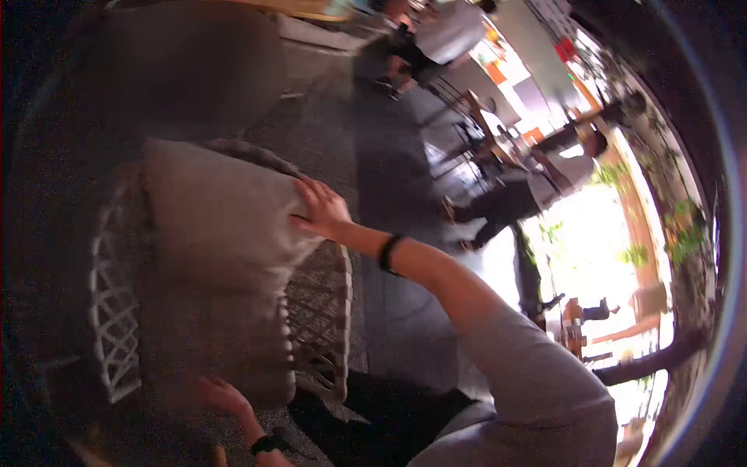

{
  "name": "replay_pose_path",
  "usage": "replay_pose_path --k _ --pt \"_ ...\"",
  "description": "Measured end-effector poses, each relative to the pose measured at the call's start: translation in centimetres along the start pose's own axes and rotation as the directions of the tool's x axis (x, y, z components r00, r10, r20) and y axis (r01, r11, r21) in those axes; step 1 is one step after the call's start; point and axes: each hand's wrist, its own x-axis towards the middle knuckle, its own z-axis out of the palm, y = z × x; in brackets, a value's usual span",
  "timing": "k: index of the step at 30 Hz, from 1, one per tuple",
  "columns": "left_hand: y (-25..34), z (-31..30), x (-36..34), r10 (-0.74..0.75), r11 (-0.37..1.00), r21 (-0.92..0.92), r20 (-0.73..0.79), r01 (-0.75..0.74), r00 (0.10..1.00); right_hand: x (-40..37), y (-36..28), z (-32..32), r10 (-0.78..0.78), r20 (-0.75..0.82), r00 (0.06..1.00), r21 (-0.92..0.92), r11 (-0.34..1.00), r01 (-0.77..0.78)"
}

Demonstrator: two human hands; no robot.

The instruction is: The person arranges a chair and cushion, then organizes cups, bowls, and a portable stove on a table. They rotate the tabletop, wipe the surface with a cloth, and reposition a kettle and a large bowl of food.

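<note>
A pale cushion (226,218) leans in a chair with woven rope sides (317,335). My right hand (323,208) lies on the cushion's right edge, fingers stretched out over the fabric and thumb apart from them. Below the cushion is the darker seat pad (226,342) of the same chair. My left hand (224,395) is at the near edge of this pad, with its fingers extended and slightly blurred. A black band (389,254) circles my right wrist, and another dark band (268,442) is on my left wrist.
A large dark rounded shape (187,70) stands beyond the chair. To the right, a person (556,183) is beside a table (498,140); another person (451,35) is farther back. Bright windows and plants (615,175) line the right side. Dark floor (397,311) runs between.
</note>
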Motion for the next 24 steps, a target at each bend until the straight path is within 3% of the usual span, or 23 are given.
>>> replay_pose_path --k 1,4,7,8,9,10,11,12,13,14,15,16,19,22,24 --pt "0.8 -1.1 -0.2 -0.004 0.991 -0.130 -0.049 -0.003 0.999 0.1 -0.2 0.4 0.007 0.009 1.000 0.011 1.000 -0.007" --pt "1.3 -2.0 -0.6 -0.005 0.973 -0.230 -0.062 -0.010 0.998 0.4 -0.4 0.7 0.006 -0.019 1.000 -0.038 0.999 -0.007" --pt "0.9 2.6 -0.9 0.067 0.997 0.052 -0.047 -0.064 0.997 0.5 -0.1 1.4 0.004 -0.036 0.999 -0.068 0.998 -0.006" --pt "1.2 4.6 -0.7 0.124 0.990 -0.076 0.055 -0.120 0.991 0.1 2.1 3.4 -0.076 -0.148 0.986 0.000 0.997 0.077" --pt "1.5 6.4 -0.6 0.180 0.967 -0.212 0.157 -0.145 0.971 0.2 1.1 2.7 -0.065 -0.146 0.987 0.025 0.997 0.070" --pt "3.6 1.9 0.2 0.180 0.930 -0.323 -0.018 -0.176 0.984 0.3 0.0 1.9 -0.054 -0.145 0.988 0.050 0.997 0.062" --pt "5.8 -3.0 1.0 0.174 0.879 -0.411 -0.193 -0.240 0.966 0.7 1.0 3.0 -0.265 -0.306 0.914 -0.099 0.964 0.247" --pt "6.8 -3.1 2.2 0.226 0.894 -0.371 -0.113 -0.252 0.968 0.4 -1.3 1.5 -0.076 -0.213 0.974 0.182 0.976 0.116" --pt "8.0 -3.1 3.4 0.276 0.904 -0.332 -0.032 -0.271 0.961 0.0 0.5 3.1 -0.123 -0.249 0.961 0.154 0.974 0.165" --pt "9.3 -3.7 3.8 0.298 0.910 -0.229 -0.222 -0.346 0.929 -0.1 -1.0 1.8 -0.070 -0.208 0.976 0.166 0.980 0.106" --pt "10.4 -3.7 5.6 0.358 0.878 -0.255 -0.208 -0.404 0.910 0.0 -0.5 2.1 -0.188 -0.267 0.945 0.177 0.954 0.240" --pt "12.0 -3.0 7.9 0.435 0.829 -0.292 -0.200 -0.477 0.878 0.5 -0.3 2.6 -0.179 -0.251 0.951 0.155 0.963 0.222" --pt "14.7 -2.1 11.3 0.482 0.792 -0.255 -0.296 -0.555 0.825 0.6 0.0 2.4 -0.146 -0.239 0.960 0.085 0.982 0.171" --pt "13.3 0.7 13.1 0.272 0.839 -0.435 -0.186 -0.328 0.944 0.5 -0.4 2.4 -0.131 -0.236 0.963 0.112 0.981 0.161" --pt "9.5 0.3 13.8 0.290 0.892 -0.290 -0.224 -0.347 0.930 0.6 -0.5 2.5 -0.133 -0.244 0.961 0.139 0.976 0.170"
